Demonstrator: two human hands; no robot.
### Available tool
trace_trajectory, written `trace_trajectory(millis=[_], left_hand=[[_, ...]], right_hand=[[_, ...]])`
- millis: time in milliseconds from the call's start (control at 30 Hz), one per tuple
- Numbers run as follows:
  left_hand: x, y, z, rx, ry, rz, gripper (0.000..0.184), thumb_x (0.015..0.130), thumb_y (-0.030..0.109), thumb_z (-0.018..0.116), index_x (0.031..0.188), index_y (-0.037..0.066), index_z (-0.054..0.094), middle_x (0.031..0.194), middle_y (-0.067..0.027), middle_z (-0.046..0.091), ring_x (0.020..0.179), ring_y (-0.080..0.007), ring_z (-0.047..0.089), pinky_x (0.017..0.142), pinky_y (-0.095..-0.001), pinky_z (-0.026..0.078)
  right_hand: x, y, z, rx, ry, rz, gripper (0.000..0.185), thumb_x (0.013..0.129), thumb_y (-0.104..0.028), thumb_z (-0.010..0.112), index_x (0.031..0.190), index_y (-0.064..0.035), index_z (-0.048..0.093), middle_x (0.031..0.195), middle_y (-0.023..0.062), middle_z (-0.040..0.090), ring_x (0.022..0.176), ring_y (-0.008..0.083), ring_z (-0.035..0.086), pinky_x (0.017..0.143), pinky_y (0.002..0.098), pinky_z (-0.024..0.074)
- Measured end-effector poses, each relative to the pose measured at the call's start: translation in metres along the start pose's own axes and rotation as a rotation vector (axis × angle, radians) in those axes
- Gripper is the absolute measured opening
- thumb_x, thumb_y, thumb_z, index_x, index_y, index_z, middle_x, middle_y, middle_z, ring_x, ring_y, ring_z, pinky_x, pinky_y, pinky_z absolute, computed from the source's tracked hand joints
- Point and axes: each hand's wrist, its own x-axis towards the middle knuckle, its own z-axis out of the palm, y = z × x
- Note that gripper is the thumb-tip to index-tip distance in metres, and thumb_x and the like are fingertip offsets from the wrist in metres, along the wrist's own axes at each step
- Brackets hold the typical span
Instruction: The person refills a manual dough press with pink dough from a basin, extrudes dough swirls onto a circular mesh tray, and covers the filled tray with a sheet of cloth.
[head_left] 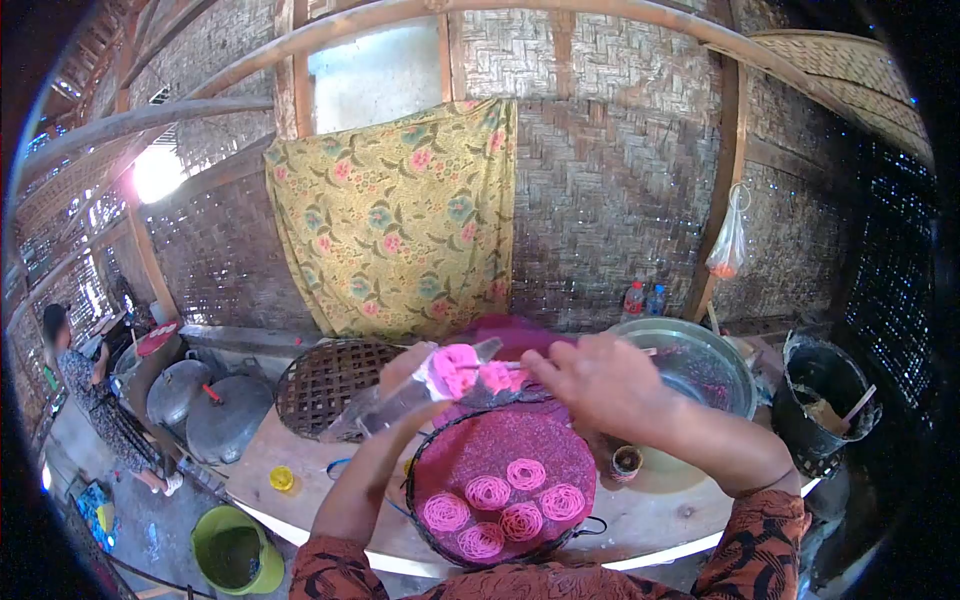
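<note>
Near the middle of the view, my left hand is closed around a clear plastic holder, perhaps a bag, with bright pink dough at its mouth. My right hand grips a thin spoon or stick; its handle pokes out past the fingers. A second pink lump is on its far end, close to the dough at my left hand. Below both hands sits a round tray with a purple-pink surface, bearing several lacy pink noodle nests.
A wide metal basin stands at right, beside a black bucket. On the left are a woven basket, large lidded pots and a yellow cup. A green bucket and another person are farther left.
</note>
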Motion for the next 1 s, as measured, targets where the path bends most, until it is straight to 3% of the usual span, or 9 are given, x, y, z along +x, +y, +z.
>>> trace_trajectory(millis=[133,333,400,467,533,633,833,933,1000], left_hand=[[-0.007,0.012,0.021,0.197,0.15,0.459,0.046,0.059,0.036,0.074,0.094,0.011,0.059,0.082,-0.0089,0.058,0.072,-0.0283,0.059,0.061,-0.0383,0.048],[0.005,-0.047,0.043,0.149,0.136,0.214,0.026,0.067,0.029,0.073,0.08,0.01,0.061,0.074,-0.007,0.059,0.069,-0.0252,0.059,0.061,-0.0343,0.047],[-0.002,-0.049,0.035,0.331,-0.029,0.087,0.031,0.078,0.031,0.066,0.102,0.012,0.06,0.1,-0.0081,0.062,0.093,-0.0246,0.059,0.083,-0.0358,0.047],[0.01,-0.046,0.042,0.14,-0.03,0.107,0.03,0.077,0.031,0.067,0.099,0.011,0.061,0.097,-0.0079,0.062,0.09,-0.0248,0.06,0.08,-0.0356,0.048],[0.022,0.013,0.019,0.4,-0.219,-0.102,0.03,0.071,0.035,0.069,0.087,0.01,0.062,0.085,-0.0072,0.062,0.077,-0.025,0.06,0.069,-0.0351,0.049],[0.011,0.01,0.04,0.378,-0.012,0.369,0.035,0.066,0.039,0.071,0.081,0.009,0.061,0.079,-0.007,0.06,0.071,-0.0254,0.059,0.063,-0.0348,0.049],[0.0,-0.002,0.043,-0.093,0.034,0.411,0.034,0.065,0.031,0.071,0.09,0.011,0.059,0.077,-0.0088,0.058,0.07,-0.0263,0.06,0.06,-0.0345,0.048],[0.009,-0.041,0.054,-0.397,-0.118,-0.249,0.032,0.068,0.03,0.075,0.088,0.009,0.061,0.082,-0.0083,0.063,0.078,-0.0224,0.061,0.071,-0.0391,0.048],[0.018,-0.035,0.051,0.255,-0.054,0.131,0.022,0.071,0.024,0.071,0.085,0.01,0.061,0.077,-0.0072,0.062,0.073,-0.0221,0.059,0.069,-0.0378,0.048]], right_hand=[[0.007,-0.012,0.036,0.018,-0.056,-0.103,0.04,0.078,-0.015,0.052,0.117,-0.0076,0.053,0.075,0.0066,0.057,0.065,0.0211,0.06,0.056,0.0339,0.0478],[-0.019,0.014,0.016,0.011,-0.035,0.044,0.04,0.077,-0.016,0.053,0.116,-0.01,0.055,0.076,0.005,0.057,0.063,0.0198,0.06,0.054,0.0324,0.0477],[-0.013,0.021,0.014,-0.035,0.01,0.072,0.04,0.076,-0.016,0.053,0.115,-0.0105,0.056,0.075,0.0043,0.057,0.063,0.0196,0.06,0.053,0.0326,0.0478],[-0.014,0.018,0.014,-0.055,0.031,0.105,0.04,0.076,-0.017,0.054,0.115,-0.0111,0.057,0.074,0.0037,0.056,0.063,0.0194,0.06,0.053,0.0328,0.048],[-0.008,0.017,0.011,-0.043,0.008,0.068,0.038,0.075,-0.016,0.055,0.113,-0.0107,0.057,0.073,0.0035,0.056,0.062,0.0195,0.06,0.053,0.033,0.048],[0.001,0.009,0.032,0.009,-0.043,-0.005,0.037,0.075,-0.016,0.054,0.112,-0.0087,0.056,0.073,0.0038,0.055,0.062,0.0191,0.06,0.053,0.0326,0.0481],[-0.028,0.001,0.057,-0.033,0.01,-0.044,0.033,0.076,-0.017,0.054,0.109,-0.009,0.056,0.069,0.0026,0.053,0.063,0.0174,0.06,0.054,0.0312,0.0479],[-0.036,0.014,0.031,0.118,-0.089,0.171,0.042,0.077,-0.014,0.057,0.118,-0.0116,0.054,0.075,0.0049,0.055,0.062,0.02,0.059,0.058,0.0335,0.0493],[-0.03,0.007,0.051,0.435,0.164,0.487,0.053,0.076,-0.001,0.054,0.128,-0.013,0.049,0.079,0.0115,0.055,0.065,0.0262,0.058,0.064,0.0367,0.0498]])
